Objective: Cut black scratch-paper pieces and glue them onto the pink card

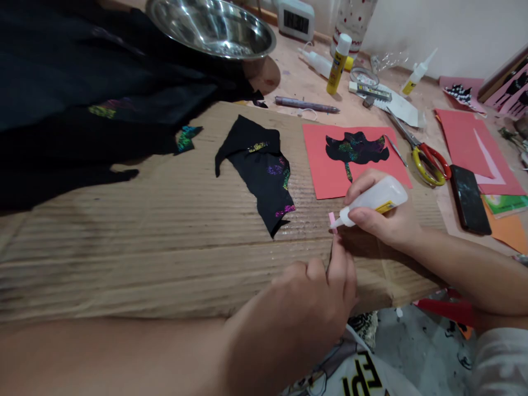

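Observation:
My right hand (398, 226) is wrapped round a white glue bottle (379, 193), its nozzle pointing down to the left. The nozzle tip meets a small pink paper strip (331, 216) lying on the cardboard (165, 231). With an index fingertip, my left hand (307, 294) holds the strip's near end; its thumb is hidden. Just beyond my right hand lies a red paper card (324, 179) bearing a black cutout (358, 148) with glittery patches. A larger black piece (259, 176) with shiny coloured spots rests left of the card.
Scissors (427, 162) and a black phone (470, 198) lie to the right. Behind the cardboard are a pen (307, 104), a glue stick (339, 65), another glue bottle (418, 71) and a metal bowl (214, 33). Dark material (82, 99) covers the far left.

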### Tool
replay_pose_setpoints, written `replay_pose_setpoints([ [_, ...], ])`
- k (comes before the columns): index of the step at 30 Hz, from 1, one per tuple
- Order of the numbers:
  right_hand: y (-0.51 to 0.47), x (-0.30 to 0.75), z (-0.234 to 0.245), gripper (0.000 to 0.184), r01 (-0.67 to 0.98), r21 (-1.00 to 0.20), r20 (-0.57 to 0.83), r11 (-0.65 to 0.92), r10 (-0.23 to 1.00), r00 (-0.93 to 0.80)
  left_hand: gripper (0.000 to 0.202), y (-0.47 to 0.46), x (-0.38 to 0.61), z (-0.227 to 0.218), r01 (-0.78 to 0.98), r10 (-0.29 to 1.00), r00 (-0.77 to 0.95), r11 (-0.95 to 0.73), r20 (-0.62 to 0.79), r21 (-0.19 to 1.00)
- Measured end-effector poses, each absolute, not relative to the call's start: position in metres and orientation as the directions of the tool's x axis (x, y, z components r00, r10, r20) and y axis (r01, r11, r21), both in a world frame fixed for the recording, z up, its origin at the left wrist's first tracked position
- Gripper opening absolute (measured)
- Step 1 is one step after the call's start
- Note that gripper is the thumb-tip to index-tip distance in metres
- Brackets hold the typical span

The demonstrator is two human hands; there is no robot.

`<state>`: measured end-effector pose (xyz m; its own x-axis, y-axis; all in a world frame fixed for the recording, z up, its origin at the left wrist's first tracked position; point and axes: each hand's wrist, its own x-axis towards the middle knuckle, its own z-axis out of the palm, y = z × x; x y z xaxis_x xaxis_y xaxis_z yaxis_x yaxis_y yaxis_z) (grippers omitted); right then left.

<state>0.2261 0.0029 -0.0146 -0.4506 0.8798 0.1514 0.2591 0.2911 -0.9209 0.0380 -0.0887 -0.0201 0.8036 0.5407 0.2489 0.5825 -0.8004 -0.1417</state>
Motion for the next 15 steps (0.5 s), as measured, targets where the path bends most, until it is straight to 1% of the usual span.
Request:
replay_pose_setpoints([
  [3, 0.004, 0.226, -0.017, 0.050, 0.256, -0.924, 0.156, 0.286, 0.889, -0.430, 0.041, -0.088, 0.038, -0.022, 0.579, 0.538, 0.807, -0.801, 0.245, -0.150],
  [6, 0.007, 0.228, -0.023, 0.052, 0.215, -0.917, 0.232, 0.336, 0.888, -0.398, 0.046, -0.088, 0.038, -0.023, 0.581, 0.543, 0.806, -0.802, 0.235, -0.138],
  [9, 0.009, 0.231, -0.027, 0.053, 0.161, -0.910, 0.293, 0.382, 0.867, -0.402, 0.047, -0.088, 0.039, -0.023, 0.578, 0.547, 0.809, -0.807, 0.217, -0.121],
  [15, 0.005, 0.228, -0.025, 0.046, 0.205, -0.891, 0.299, 0.404, 0.865, -0.403, 0.046, -0.088, 0.040, -0.021, 0.585, 0.553, 0.802, -0.804, 0.226, -0.111],
])
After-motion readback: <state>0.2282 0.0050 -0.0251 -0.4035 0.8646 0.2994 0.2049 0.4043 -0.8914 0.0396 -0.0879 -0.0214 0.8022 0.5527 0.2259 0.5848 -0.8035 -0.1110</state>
